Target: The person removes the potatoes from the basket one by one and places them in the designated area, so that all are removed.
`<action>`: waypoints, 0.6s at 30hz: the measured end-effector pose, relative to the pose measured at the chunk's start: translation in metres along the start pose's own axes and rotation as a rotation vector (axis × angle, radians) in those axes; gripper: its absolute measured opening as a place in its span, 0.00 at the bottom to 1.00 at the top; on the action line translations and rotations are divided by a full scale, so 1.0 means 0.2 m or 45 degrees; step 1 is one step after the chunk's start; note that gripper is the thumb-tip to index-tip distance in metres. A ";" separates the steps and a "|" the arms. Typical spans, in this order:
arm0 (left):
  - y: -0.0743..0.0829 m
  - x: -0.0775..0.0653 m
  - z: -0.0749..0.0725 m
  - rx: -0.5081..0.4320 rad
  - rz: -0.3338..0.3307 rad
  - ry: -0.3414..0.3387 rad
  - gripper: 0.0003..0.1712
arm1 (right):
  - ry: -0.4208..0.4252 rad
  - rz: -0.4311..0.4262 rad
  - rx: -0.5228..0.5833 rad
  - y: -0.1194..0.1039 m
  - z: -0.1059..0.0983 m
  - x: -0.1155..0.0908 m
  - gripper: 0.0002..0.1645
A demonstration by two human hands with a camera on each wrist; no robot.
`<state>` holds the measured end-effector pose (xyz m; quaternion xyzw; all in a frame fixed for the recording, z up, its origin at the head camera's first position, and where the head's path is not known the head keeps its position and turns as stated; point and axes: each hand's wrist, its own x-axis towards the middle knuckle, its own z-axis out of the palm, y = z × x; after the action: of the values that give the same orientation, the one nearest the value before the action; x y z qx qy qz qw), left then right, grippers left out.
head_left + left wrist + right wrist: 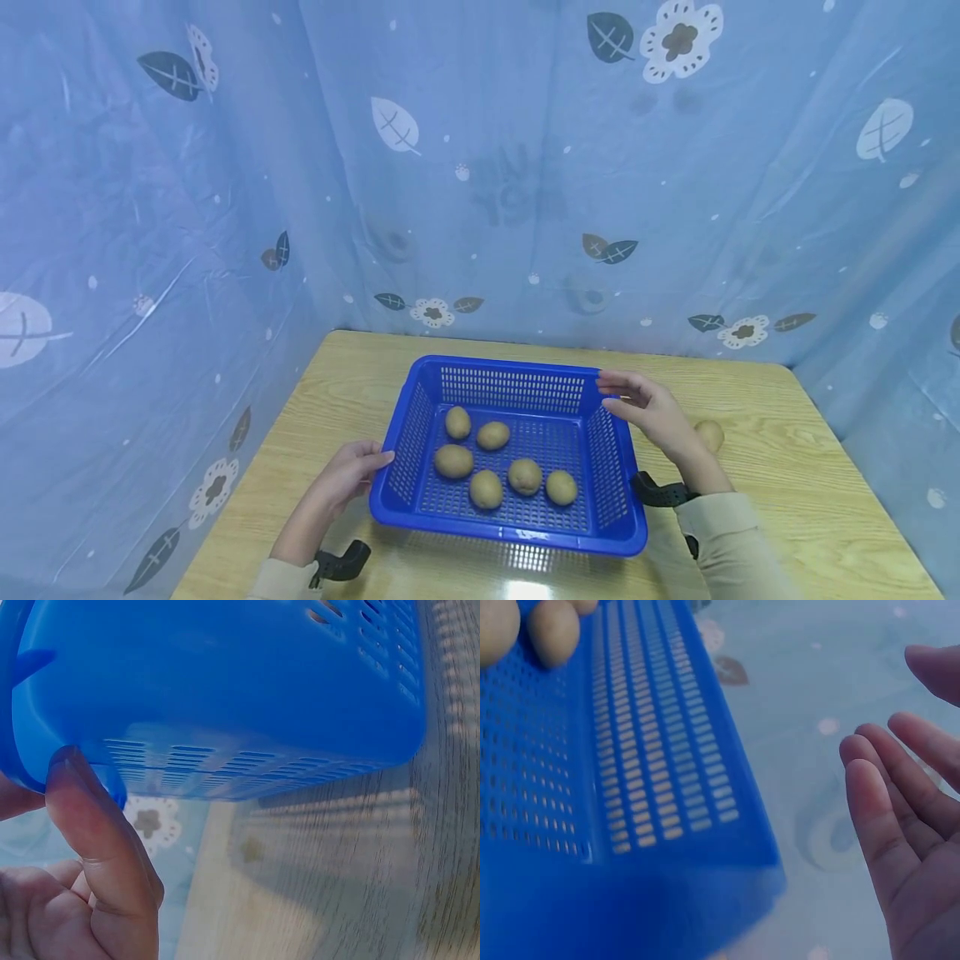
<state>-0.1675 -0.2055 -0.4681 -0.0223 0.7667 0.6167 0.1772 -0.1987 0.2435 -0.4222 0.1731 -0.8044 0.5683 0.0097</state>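
Note:
A blue plastic basket (pixel 510 533) with slotted walls is in front of me, several potatoes (pixel 486 489) lying on its floor. At the basket's left side, my left hand (pixel 351 473) pinches the rim between thumb and fingers; the left wrist view shows the thumb (pixel 97 825) against the rim. My right hand (pixel 651 410) is by the back right corner, fingers spread and slightly bent, holding nothing. In the right wrist view that hand (pixel 907 825) is apart from the basket wall (pixel 660 750). One more potato (pixel 708 435) lies outside the basket, partly hidden behind my right wrist.
A wood-grain table (pixel 360 375) lies under the basket, its far edge close to a blue curtain (pixel 480 192) with leaf and flower prints. The curtain also hangs along the left and right sides. Each wrist wears a black strap mount (pixel 341 562).

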 end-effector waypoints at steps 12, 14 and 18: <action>0.00 0.00 0.00 -0.002 0.003 -0.013 0.22 | -0.239 0.085 0.032 -0.01 0.16 0.10 0.32; 0.00 0.01 0.00 -0.002 0.006 -0.019 0.22 | -0.271 0.095 0.034 0.00 0.17 0.11 0.33; 0.00 0.01 -0.01 -0.010 0.020 -0.039 0.22 | -0.319 0.107 0.018 0.02 0.20 0.14 0.33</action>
<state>-0.1689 -0.2073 -0.4686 -0.0075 0.7617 0.6213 0.1838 -0.2181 0.2003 -0.4333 0.2091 -0.8019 0.5476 -0.1159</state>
